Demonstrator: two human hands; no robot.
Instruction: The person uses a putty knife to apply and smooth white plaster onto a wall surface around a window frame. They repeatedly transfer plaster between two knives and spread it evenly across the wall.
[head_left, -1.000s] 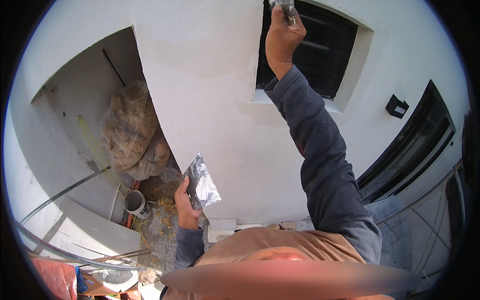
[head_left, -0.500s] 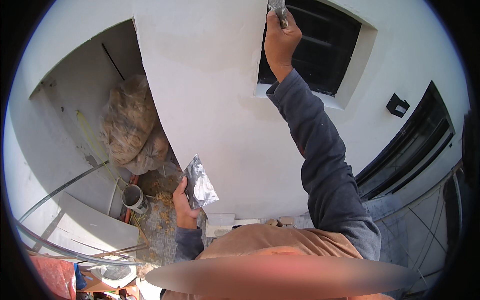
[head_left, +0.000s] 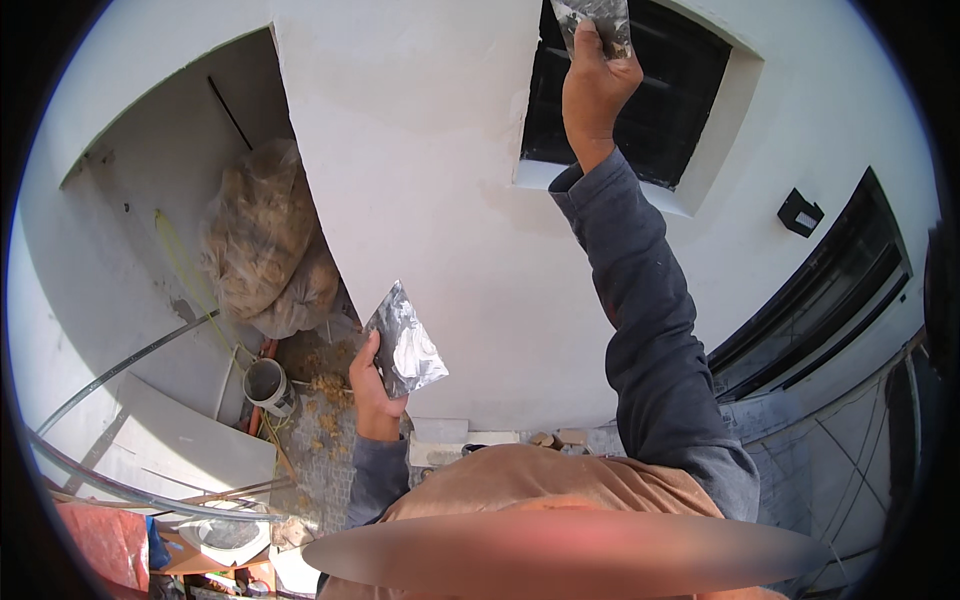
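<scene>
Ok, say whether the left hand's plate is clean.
No, white paste covers part of the metal plate in the left hand.

I'm on an outdoor building site: sunlit white wall (head_left: 440,230), littered paving (head_left: 325,490), a bucket (head_left: 285,402), a white-smeared blade (head_left: 412,345) in my left hand (head_left: 374,388), bulging plastic bags (head_left: 258,235) I can't quite see into.

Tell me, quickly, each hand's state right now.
Left hand: closed, holding a flat metal plate with white paste on it.
Right hand: closed, holding a smeared metal blade.
</scene>
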